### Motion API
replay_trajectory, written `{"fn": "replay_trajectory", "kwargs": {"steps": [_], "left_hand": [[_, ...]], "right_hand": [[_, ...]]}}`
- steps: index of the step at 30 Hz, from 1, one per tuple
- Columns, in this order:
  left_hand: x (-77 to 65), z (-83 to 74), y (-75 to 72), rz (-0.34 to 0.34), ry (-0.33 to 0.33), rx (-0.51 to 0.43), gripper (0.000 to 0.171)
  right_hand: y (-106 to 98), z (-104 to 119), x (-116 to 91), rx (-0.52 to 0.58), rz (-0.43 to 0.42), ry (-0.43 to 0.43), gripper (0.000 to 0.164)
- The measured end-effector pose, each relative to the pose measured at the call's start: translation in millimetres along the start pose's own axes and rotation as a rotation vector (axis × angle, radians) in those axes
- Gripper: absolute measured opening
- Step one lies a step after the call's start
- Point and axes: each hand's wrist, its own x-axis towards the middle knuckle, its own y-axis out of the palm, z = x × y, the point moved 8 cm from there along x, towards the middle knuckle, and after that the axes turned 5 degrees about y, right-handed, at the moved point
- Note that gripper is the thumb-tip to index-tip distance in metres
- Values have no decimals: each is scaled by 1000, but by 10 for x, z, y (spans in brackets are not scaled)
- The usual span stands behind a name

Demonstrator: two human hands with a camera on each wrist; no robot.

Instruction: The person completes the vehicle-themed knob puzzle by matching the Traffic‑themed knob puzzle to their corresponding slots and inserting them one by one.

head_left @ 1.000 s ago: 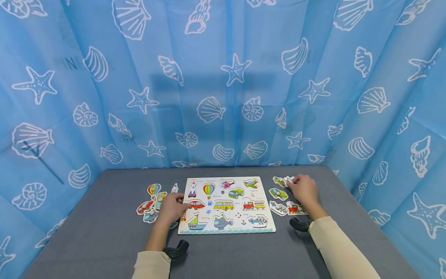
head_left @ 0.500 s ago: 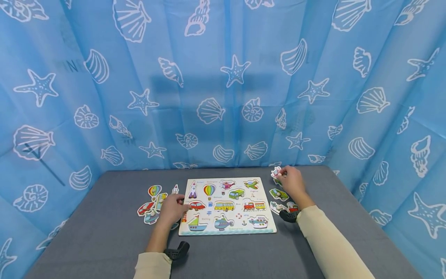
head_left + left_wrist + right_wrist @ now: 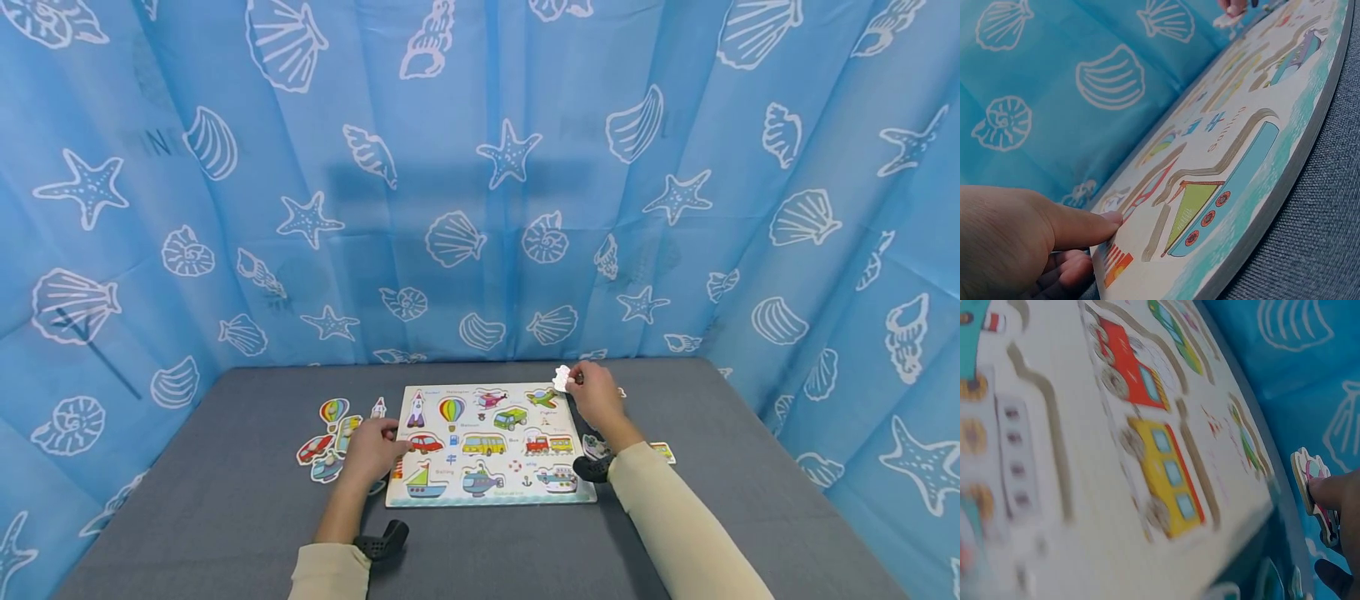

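Right grip: thumb and fingers pinched the small piece by one side, its pink-and-teal face partly showing.
Small piece: at the right grip's tips, near the far right corner of the puzzle board; it looked thin, stiff and light, probably wooden, so a gentle pinch across its thickness seemed enough.
Weak spots: its scalloped rim looked likeliest to chip, and the printed face might have been slippery.
Left grip: thumb on top, fingers curled at the edge, it pinched the puzzle board's left side.
Puzzle board: flat on the desk between both grips; rigid and heavier by its look, best steadied at the margin.
Loose pieces: left of the left grip; others lay nearer than the right grip, partly hidden.
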Motion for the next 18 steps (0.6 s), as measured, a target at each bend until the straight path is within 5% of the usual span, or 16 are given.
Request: {"fn": "replay_trajectory", "kwargs": {"steps": [10, 18], "left_hand": [[4, -17, -7, 5, 8, 7, 44], [6, -12, -1, 5, 13, 7, 43]], "right_hand": [[267, 184, -17, 24, 41, 13, 5], [428, 318, -72, -37, 47, -60, 5]]}}
